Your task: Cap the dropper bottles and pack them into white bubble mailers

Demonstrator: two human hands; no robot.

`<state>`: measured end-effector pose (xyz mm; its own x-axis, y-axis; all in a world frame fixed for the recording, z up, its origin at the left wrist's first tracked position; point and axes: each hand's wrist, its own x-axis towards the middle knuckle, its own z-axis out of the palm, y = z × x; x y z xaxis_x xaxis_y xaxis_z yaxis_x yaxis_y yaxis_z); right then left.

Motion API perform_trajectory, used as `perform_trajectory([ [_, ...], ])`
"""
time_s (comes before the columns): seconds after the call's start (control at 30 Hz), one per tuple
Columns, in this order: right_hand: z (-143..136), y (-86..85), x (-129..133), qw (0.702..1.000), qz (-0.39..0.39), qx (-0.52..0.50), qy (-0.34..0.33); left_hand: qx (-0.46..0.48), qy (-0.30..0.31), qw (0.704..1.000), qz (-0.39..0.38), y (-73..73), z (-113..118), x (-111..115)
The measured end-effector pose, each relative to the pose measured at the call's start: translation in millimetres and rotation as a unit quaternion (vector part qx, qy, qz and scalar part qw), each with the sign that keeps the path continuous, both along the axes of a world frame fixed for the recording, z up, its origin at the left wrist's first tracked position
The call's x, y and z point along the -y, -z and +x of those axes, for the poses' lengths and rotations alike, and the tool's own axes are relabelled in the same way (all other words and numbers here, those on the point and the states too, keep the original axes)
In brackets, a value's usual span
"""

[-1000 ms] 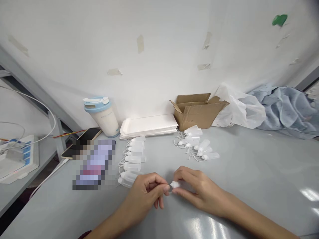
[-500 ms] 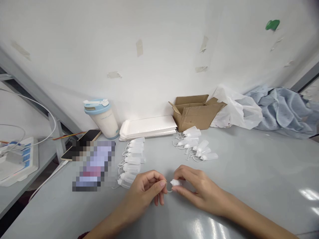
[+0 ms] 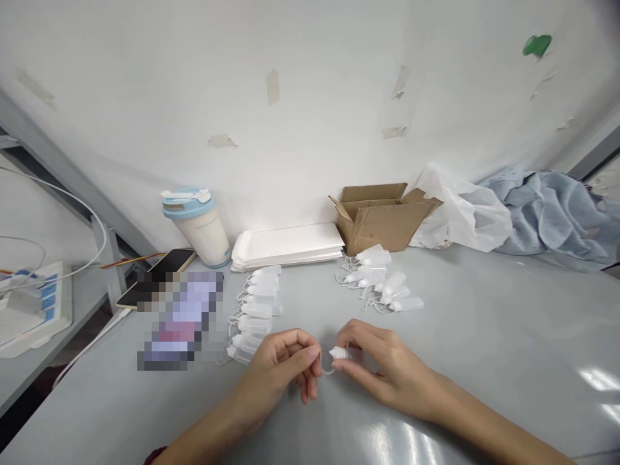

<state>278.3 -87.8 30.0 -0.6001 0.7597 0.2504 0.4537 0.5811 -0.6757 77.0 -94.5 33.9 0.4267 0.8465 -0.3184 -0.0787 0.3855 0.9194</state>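
Between the fingers of my right hand [image 3: 380, 361] lies a small clear squeeze bottle [image 3: 341, 353] with a white pointed nozzle facing left. A thin pale strap [image 3: 328, 372] curves from the bottle's neck across to my left hand [image 3: 290, 365]. My left thumb and forefinger are pinched together at the strap's far end, level with the nozzle tip and slightly apart from it. Whatever sits at that end is too small to make out. Just beyond my left hand, several similar bottles [image 3: 256, 310] lie in a column. Further right lies a looser group of bottles [image 3: 393, 281].
White padded envelopes [image 3: 290, 245] are stacked by the wall, beside an open cardboard box [image 3: 387, 223]. A lidded cup [image 3: 206, 232] and two phones [image 3: 181, 316] are at left. A plastic bag [image 3: 467, 210] and blue cloth [image 3: 557, 216] lie at right.
Both hands keep nearly the same pose. My left hand has shifted very slightly left, and the strap hangs a little more visibly between the hands. The view has tilted slightly.
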Motion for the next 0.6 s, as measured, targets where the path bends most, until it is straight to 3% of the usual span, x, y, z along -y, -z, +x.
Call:
perform_trajectory([
  [0.4, -3.9, -0.5, 3.1, 0.998, -0.053, 0.028, -0.009, -0.007, -0.01, 0.999, 0.035, 4.4, 2.3, 3.6],
  [0.6, -7.0, -0.1, 7.9, 0.997, -0.072, 0.02, -0.037, -0.029, 0.024, 0.996, 0.076, 4.7, 2.4, 5.1],
])
